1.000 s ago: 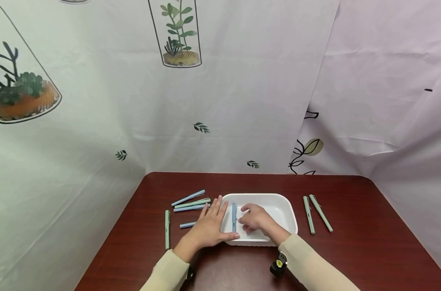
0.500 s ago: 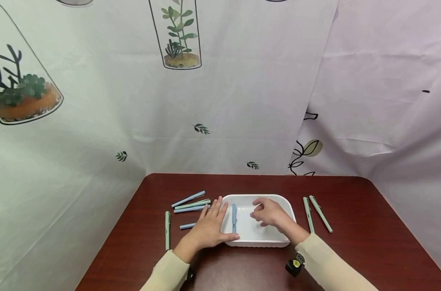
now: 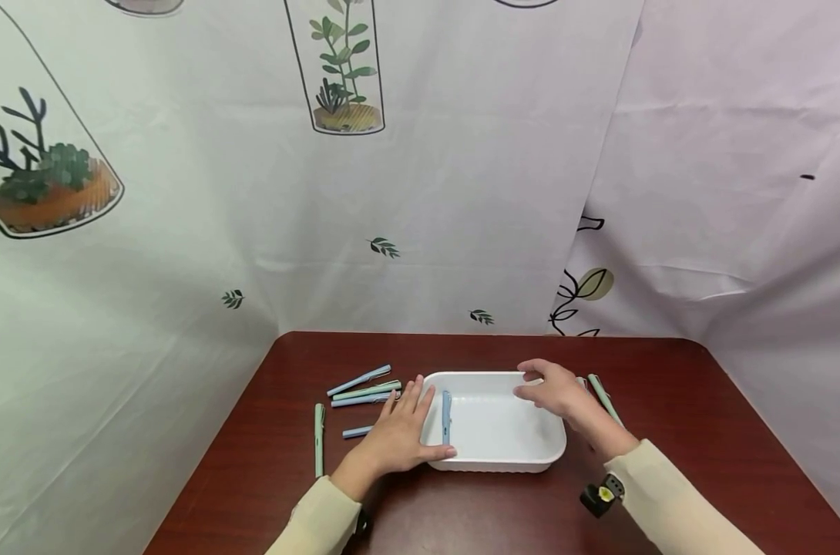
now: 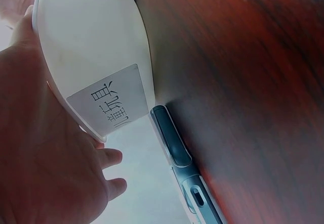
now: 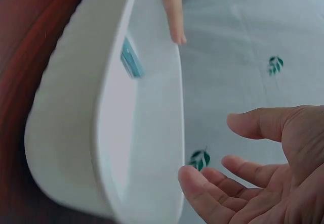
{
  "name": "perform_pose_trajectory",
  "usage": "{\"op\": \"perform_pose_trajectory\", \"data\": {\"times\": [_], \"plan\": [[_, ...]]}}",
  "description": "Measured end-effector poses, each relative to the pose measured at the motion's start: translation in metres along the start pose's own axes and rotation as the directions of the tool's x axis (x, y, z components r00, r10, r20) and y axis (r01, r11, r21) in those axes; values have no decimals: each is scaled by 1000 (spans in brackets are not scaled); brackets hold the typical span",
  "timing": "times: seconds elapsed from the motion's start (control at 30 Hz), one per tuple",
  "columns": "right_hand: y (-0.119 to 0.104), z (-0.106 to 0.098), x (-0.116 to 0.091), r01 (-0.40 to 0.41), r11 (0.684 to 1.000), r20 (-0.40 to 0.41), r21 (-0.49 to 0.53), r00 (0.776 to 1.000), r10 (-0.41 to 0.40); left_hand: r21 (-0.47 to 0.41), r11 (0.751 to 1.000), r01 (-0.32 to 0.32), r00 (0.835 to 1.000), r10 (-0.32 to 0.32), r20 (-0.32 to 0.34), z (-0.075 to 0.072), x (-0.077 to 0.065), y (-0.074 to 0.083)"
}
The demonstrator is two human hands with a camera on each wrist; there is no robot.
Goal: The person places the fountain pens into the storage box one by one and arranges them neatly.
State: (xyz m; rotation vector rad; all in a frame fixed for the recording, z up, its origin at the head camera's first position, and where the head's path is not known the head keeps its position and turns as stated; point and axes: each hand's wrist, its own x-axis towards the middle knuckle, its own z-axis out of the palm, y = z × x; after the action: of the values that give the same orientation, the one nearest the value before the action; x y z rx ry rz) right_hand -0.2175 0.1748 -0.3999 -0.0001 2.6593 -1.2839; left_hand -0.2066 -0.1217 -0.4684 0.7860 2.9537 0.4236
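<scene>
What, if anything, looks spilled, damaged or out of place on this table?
Nothing looks clearly spilled or damaged. The white tray stands upright, with one blue pen lying inside. Only the loose pens to the left of it look slightly untidy, because they lie at different angles.

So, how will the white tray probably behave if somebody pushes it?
The white tray would probably slide rather than tip, as it looks low and wide. It seems light for its size, with thin-looking walls and one blue pen inside. It is likely fairly stiff: its rim shows no clear bend by the left hand.
</scene>
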Motion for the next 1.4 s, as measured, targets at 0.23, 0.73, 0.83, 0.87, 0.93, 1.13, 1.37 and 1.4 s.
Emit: {"op": "perform_pose_trajectory", "data": {"times": [0.23,0.73,0.83,0.87,0.93,1.13,1.37,1.4], "plan": [[18,-27,-3,18,997,-27,-73,999,-20,3,1000,0,1000,0,-4,0,-1,0],[57,-59,3,-1,982,-73,-189,997,-13,-2,1000,5,1000,-5,-1,2,1,-1],[64,-62,4,-7,980,-82,-197,997,-9,4,1000,5,1000,-5,1,2,1,-1],[67,-63,4,-5,980,-85,-200,996,-12,6,1000,5,1000,-5,1,2,1,-1],[72,-65,4,2,977,-93,-213,995,-22,7,1000,3,1000,-3,-1,2,1,-1],[90,-68,8,25,961,-110,-275,992,-58,1,1000,2,1000,-2,-1,2,1,-1],[110,-69,13,71,939,-127,-338,985,-120,-1,1000,10,1000,-10,2,3,1,-3],[114,-69,14,77,936,-130,-343,983,-128,-3,1000,12,1000,-12,3,3,1,-2]]}}
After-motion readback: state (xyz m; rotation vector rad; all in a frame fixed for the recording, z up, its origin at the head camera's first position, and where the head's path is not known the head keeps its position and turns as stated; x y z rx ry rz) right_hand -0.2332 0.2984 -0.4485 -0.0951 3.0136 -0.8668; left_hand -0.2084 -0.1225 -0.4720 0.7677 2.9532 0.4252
